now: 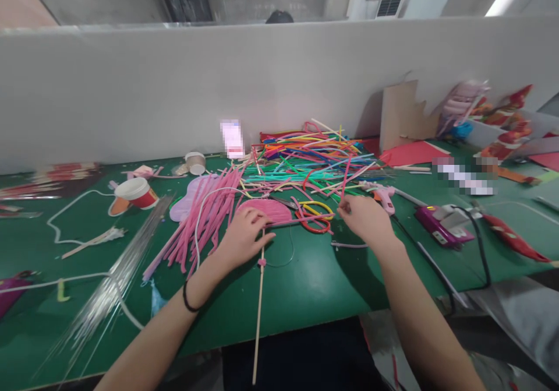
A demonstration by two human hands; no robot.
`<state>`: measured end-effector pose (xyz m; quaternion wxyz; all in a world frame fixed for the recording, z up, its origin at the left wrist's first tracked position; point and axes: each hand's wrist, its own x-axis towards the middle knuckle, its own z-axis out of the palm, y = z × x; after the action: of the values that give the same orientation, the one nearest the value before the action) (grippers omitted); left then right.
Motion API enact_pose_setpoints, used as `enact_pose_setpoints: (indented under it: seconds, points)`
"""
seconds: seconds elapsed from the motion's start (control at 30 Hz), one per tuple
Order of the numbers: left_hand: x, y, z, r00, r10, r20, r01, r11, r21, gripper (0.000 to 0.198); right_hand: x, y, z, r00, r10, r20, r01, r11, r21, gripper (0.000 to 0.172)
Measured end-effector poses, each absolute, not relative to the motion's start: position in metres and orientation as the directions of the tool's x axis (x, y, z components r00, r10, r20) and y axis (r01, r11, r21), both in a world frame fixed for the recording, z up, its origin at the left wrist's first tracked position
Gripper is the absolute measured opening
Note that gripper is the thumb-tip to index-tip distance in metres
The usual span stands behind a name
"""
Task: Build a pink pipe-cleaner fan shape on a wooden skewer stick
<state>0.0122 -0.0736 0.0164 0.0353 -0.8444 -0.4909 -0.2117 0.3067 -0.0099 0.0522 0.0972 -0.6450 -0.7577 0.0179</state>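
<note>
My left hand (244,236) rests with fingers curled on the lower edge of a round pink pipe-cleaner disc (266,209), which sits on the top end of a thin wooden stick (259,315) running toward me off the table's front edge. My right hand (364,216) is closed in a pinch on a pink pipe cleaner (347,181) that rises toward the pile. Between the hands lie red and yellow pipe-cleaner loops (317,216) and a thin wire (283,260).
A big pile of coloured pipe cleaners (314,155) lies behind the hands, with pink ones (205,216) at left. A pink glue gun (386,196), a purple device (441,222) with black cable, a red paper cup (135,193), silver wires (117,274) and cardboard (404,117) lie on the green table (314,280).
</note>
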Motion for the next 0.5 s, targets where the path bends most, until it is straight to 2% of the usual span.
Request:
enact_pose_setpoints:
  seconds: [0.1,0.27,0.37,0.5]
  points:
    - [0.028,-0.074,0.006,0.443,0.821,0.361,0.871,-0.489,0.045,0.020,0.307,-0.005,0.044,-0.197,0.975,0.102,0.964,0.211,-0.160,0.016]
    - [0.035,-0.066,-0.001,0.390,0.848,0.359,0.910,-0.414,-0.010,0.017,0.306,0.001,0.041,-0.213,0.972,0.096,0.962,0.226,-0.156,0.027]
    - [0.031,-0.063,-0.002,0.375,0.842,0.389,0.908,-0.418,0.029,0.019,0.312,0.004,0.041,-0.186,0.978,0.098,0.973,0.197,-0.123,0.033]
    - [0.022,-0.064,-0.004,0.280,0.849,0.448,0.902,-0.392,0.180,0.017,0.319,0.011,0.040,-0.147,0.982,0.115,0.964,0.169,-0.207,0.027]
